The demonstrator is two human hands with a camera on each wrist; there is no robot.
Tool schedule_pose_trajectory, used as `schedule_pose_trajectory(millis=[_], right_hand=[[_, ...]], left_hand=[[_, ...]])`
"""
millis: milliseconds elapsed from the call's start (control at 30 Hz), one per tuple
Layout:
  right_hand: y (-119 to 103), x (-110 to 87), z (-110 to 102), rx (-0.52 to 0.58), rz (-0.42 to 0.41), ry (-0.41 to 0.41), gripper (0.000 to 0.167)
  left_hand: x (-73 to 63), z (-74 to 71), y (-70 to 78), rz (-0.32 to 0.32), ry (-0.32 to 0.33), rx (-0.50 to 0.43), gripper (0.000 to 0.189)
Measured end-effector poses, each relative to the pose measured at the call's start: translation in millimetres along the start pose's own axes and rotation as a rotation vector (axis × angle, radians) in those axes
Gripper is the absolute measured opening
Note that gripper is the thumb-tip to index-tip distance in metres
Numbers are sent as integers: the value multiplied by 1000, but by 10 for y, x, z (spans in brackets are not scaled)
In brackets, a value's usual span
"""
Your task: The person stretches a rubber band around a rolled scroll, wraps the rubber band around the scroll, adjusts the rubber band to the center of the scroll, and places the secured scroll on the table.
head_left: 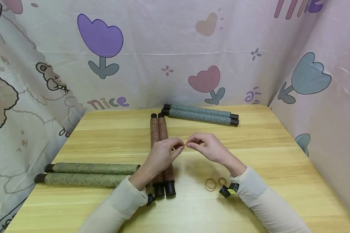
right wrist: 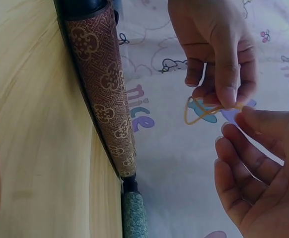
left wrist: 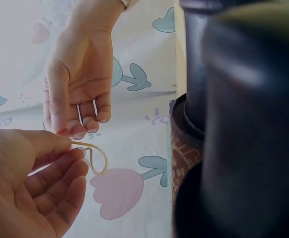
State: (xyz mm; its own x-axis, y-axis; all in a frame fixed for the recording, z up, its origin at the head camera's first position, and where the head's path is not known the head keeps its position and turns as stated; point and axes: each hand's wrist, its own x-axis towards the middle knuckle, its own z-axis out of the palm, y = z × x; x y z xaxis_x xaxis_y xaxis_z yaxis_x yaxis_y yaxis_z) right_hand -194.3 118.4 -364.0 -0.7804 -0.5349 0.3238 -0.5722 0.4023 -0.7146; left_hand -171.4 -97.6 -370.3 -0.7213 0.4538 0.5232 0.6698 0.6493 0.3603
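Note:
Above the table, my left hand (head_left: 164, 153) and right hand (head_left: 211, 149) meet fingertip to fingertip. Between thumb and index finger, the left hand pinches a thin yellow-brown rubber band (left wrist: 106, 161). The right thumb and index finger pinch the band's other end. A slack loop of it hangs out at the left hand's side in the right wrist view. Two brown patterned scrolls (head_left: 155, 127) with dark end knobs lie side by side under the left hand and forearm, pointing away from me; the forearm partly hides them.
Two olive-green scrolls (head_left: 87, 179) lie crosswise at the left, partly behind the left sleeve. Two blue-green scrolls (head_left: 198, 117) lie near the back edge, close to the brown ones. Loose rubber bands (head_left: 211, 188) rest by the right wrist. A printed curtain (head_left: 151, 81) hangs behind the table.

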Motion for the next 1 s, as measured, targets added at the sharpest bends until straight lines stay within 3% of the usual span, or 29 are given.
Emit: schedule_pose_trajectory(millis=[633, 1000], right_hand=[[23, -9, -106, -10, 43, 122, 17], [9, -16, -134, 52, 80, 115, 14]], left_hand=[[-7, -9, -13, -21, -17, 12, 4], [-7, -19, -5, -53, -39, 18, 6]])
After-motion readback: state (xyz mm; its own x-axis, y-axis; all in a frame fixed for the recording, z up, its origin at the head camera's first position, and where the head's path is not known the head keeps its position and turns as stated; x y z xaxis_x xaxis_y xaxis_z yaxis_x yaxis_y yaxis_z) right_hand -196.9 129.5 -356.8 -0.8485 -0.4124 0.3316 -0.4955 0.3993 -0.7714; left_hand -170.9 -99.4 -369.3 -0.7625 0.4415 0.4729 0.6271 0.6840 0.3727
